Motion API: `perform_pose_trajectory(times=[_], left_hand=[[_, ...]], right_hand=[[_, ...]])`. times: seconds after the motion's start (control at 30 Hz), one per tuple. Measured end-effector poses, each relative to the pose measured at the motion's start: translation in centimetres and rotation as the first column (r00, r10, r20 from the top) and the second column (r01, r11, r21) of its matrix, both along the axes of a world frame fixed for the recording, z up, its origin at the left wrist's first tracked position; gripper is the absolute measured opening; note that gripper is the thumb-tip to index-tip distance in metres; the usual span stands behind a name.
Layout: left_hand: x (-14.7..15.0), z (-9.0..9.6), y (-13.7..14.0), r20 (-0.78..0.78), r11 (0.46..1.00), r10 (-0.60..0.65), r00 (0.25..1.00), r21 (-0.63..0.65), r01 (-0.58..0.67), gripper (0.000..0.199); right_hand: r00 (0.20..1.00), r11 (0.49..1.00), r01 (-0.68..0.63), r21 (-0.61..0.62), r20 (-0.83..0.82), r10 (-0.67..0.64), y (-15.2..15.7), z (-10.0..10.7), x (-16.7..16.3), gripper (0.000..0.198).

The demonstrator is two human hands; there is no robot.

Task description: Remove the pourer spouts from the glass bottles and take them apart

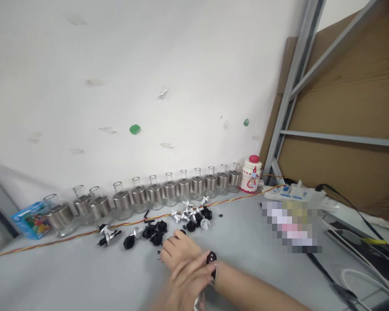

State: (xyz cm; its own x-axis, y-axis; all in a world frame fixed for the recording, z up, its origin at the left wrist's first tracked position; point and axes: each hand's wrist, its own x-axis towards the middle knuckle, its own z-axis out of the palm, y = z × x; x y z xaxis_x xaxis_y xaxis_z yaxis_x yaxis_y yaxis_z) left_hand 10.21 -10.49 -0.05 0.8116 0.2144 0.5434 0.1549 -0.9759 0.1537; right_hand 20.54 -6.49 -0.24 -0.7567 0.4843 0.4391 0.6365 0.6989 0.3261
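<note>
My right hand (176,249) rests low at the middle of the table, its fingers curled downward. A small dark bit shows at its fingertips; what they hold, if anything, is hidden. On the right wrist is a dark-faced watch (211,258). Across that wrist lies my left hand (189,280), fingers stretched out with their tips at the watch. A shiny silver piece (199,301) shows partly beneath the left hand, too blurred to name. Just beyond the right hand lie black round caps (156,238) and silver metal fittings (188,214).
Several glass bottles with steel collars (155,192) line the wall. At the left end stands a blue box (32,222), at the right a white jar with a red lid (250,177). A twisted wire (84,234) crosses the table. A power strip (294,193) and cables lie at right.
</note>
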Motion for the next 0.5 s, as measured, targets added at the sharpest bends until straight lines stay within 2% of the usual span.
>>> perform_pose_trajectory(times=[0.17, 0.37, 0.5], left_hand=[[-0.7, -0.4, 0.5, 0.024, 0.997, 0.032, 0.999, -0.077, -0.030, 0.042], [0.1, -0.6, 0.3, -0.099, 0.999, -0.051, 0.994, -0.005, 0.051, 0.039], [0.1, -0.5, 0.2, -0.073, 0.998, -0.015, 0.997, -0.065, 0.010, 0.036]], right_hand=[[0.999, 0.998, -0.035, -0.047, 0.019, 0.036, 0.2, -0.4, 0.1, 0.014], [1.000, 1.000, -0.011, -0.006, 0.015, 0.011, -0.5, 0.5, 0.1, 0.013], [1.000, 0.999, 0.004, -0.034, -0.005, -0.004, -0.5, 0.5, -0.2, 0.013]])
